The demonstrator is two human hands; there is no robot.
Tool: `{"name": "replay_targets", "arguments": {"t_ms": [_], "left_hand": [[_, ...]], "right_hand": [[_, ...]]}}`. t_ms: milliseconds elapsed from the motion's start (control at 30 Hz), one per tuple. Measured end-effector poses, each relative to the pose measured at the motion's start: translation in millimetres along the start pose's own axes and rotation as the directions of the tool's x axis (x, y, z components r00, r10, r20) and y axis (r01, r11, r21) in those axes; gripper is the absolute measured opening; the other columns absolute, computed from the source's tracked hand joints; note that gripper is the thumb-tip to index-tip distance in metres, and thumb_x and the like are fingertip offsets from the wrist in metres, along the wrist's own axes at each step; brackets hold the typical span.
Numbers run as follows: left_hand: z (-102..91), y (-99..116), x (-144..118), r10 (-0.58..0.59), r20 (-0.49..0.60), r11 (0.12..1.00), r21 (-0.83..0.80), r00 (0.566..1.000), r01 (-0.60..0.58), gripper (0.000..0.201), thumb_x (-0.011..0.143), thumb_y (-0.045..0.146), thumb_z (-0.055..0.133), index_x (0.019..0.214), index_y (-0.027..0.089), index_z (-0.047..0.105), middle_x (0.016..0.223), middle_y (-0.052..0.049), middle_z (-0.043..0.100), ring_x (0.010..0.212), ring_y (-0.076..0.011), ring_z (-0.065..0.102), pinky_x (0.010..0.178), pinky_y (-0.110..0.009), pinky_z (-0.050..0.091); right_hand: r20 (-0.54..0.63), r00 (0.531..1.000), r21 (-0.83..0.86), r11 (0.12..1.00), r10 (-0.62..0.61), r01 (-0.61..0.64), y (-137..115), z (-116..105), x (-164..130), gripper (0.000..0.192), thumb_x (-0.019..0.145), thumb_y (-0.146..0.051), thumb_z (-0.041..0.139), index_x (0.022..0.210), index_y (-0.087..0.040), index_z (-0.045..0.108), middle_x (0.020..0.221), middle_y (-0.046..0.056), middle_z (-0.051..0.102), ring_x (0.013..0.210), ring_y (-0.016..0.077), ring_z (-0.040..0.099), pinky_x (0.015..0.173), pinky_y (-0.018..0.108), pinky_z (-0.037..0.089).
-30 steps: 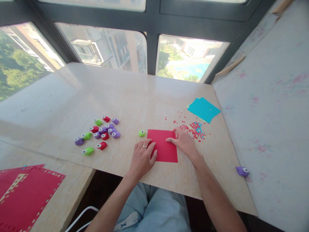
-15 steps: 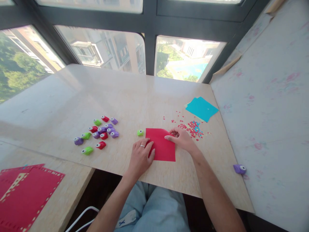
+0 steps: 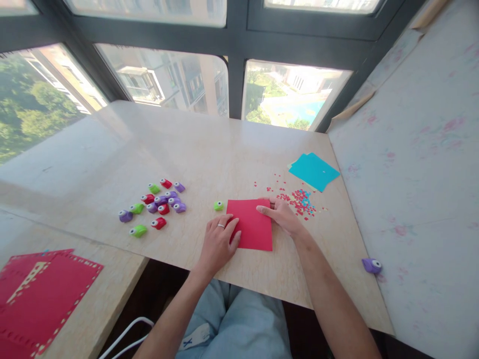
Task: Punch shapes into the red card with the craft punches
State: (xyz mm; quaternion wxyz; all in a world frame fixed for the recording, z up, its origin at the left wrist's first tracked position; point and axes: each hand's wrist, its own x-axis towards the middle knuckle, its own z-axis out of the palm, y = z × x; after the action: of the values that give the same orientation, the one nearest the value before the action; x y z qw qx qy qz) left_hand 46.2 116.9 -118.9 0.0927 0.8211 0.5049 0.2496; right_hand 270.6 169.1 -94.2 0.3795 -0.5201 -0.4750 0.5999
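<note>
Small coloured punches (image 3: 157, 205) clustered left, teal paper (image 3: 314, 171), confetti (image 3: 299, 198), lone purple punch (image 3: 371, 265).

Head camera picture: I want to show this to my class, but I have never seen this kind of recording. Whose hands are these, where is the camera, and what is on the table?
There is no machine here. A person wears a camera on the head, looking down at their own two bare hands, so the arms enter from the bottom edge.

The left hand, with a ring, lies flat on the left edge of a red paper on the table. The right hand touches the paper's far right corner. Neither hand lifts anything.

Just beyond the paper sits a green punch. Further left is a cluster of punches in red, green and purple. Right of the paper lie confetti and blue paper. One purple punch sits far right. A red punched sheet lies lower left.
</note>
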Motion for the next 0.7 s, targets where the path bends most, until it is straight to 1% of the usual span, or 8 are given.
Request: {"name": "replay_targets", "arguments": {"t_ms": [100, 167, 233, 300, 400, 467, 567, 700], "left_hand": [[-0.8, -1.9, -1.1, -0.008, -0.052, 0.996, -0.086, 0.999, 0.004, 0.029, 0.093, 0.026, 0.053, 0.12, 0.018, 0.059, 0.123, -0.012, 0.061, 0.116, -0.0261, 0.055, 0.098, -0.045, 0.045], [-1.3, -5.5, -1.5, -0.06, -0.137, 0.983, -0.182, 0.989, 0.034, 0.027, 0.093, 0.025, 0.054, 0.118, 0.019, 0.06, 0.121, -0.011, 0.061, 0.114, -0.0228, 0.056, 0.098, -0.042, 0.047], [-1.4, -11.5, -1.0, -0.161, -0.234, 0.959, -0.266, 0.959, 0.096, 0.023, 0.092, 0.023, 0.054, 0.113, 0.019, 0.061, 0.118, -0.01, 0.061, 0.112, -0.0206, 0.057, 0.098, -0.039, 0.049], [-0.5, -19.6, 1.0, -0.275, -0.304, 0.936, -0.3, 0.912, 0.182, 0.021, 0.09, 0.021, 0.056, 0.11, 0.019, 0.062, 0.114, -0.009, 0.063, 0.109, -0.0204, 0.058, 0.098, -0.039, 0.049], [2.8, -33.5, 6.3, -0.364, -0.327, 0.918, -0.282, 0.872, 0.278, 0.029, 0.088, 0.02, 0.057, 0.117, 0.018, 0.06, 0.117, -0.01, 0.064, 0.112, -0.0223, 0.058, 0.098, -0.04, 0.05], [5.1, -42.0, 11.4, -0.351, -0.312, 0.927, -0.249, 0.883, 0.28, 0.036, 0.089, 0.021, 0.056, 0.125, 0.018, 0.056, 0.123, -0.011, 0.062, 0.116, -0.0234, 0.057, 0.098, -0.041, 0.049], [6.0, -51.9, 20.3, -0.262, -0.256, 0.956, -0.198, 0.93, 0.215, 0.044, 0.091, 0.023, 0.055, 0.134, 0.018, 0.05, 0.126, -0.011, 0.063, 0.116, -0.0238, 0.057, 0.1, -0.043, 0.047], [2.7, -59.1, 31.0, -0.16, -0.153, 0.974, -0.186, 0.975, 0.131, 0.037, 0.088, 0.015, 0.057, 0.125, 0.019, 0.059, 0.109, -0.008, 0.07, 0.104, -0.0225, 0.061, 0.093, -0.041, 0.049]], "right_hand": [[-0.051, 0.998, -0.148, 0.988, -0.041, 0.033, 7.7, -1.4, 3.9, 0.036, 0.08, -0.044, 0.067, 0.098, -0.014, 0.065, 0.096, 0.011, 0.073, 0.081, 0.0223, 0.07, 0.066, 0.031, 0.056], [-0.098, 0.995, -0.192, 0.981, -0.037, 0.018, 13.9, -2.1, 6.4, 0.033, 0.079, -0.045, 0.066, 0.092, -0.015, 0.065, 0.09, 0.01, 0.073, 0.078, 0.0229, 0.07, 0.062, 0.031, 0.055], [-0.125, 0.992, -0.198, 0.98, -0.032, 0.007, 19.0, -2.3, 8.1, 0.031, 0.079, -0.045, 0.066, 0.09, -0.016, 0.065, 0.087, 0.01, 0.073, 0.077, 0.0239, 0.07, 0.062, 0.031, 0.055], [-0.144, 0.989, -0.198, 0.98, -0.031, 0.002, 21.4, -1.8, 8.6, 0.032, 0.078, -0.045, 0.067, 0.091, -0.017, 0.065, 0.084, 0.009, 0.073, 0.077, 0.0246, 0.071, 0.062, 0.032, 0.056], [-0.147, 0.989, -0.176, 0.984, -0.016, -0.01, 19.9, 0.0, 7.9, 0.034, 0.076, -0.047, 0.068, 0.092, -0.017, 0.065, 0.08, 0.008, 0.072, 0.074, 0.0249, 0.07, 0.06, 0.032, 0.056], [-0.137, 0.991, -0.146, 0.989, -0.004, -0.017, 17.2, 1.5, 7.1, 0.036, 0.075, -0.048, 0.069, 0.092, -0.017, 0.065, 0.081, 0.009, 0.072, 0.074, 0.0251, 0.07, 0.06, 0.033, 0.055], [-0.133, 0.991, -0.112, 0.993, 0.012, -0.027, 14.1, 3.4, 6.3, 0.038, 0.073, -0.049, 0.07, 0.092, -0.016, 0.066, 0.082, 0.01, 0.073, 0.075, 0.0252, 0.07, 0.06, 0.033, 0.055], [-0.132, 0.991, -0.123, 0.992, 0.014, -0.031, 14.2, 4.6, 6.2, 0.037, 0.074, -0.048, 0.069, 0.089, -0.014, 0.065, 0.082, 0.01, 0.073, 0.07, 0.0233, 0.069, 0.056, 0.03, 0.052]]}}
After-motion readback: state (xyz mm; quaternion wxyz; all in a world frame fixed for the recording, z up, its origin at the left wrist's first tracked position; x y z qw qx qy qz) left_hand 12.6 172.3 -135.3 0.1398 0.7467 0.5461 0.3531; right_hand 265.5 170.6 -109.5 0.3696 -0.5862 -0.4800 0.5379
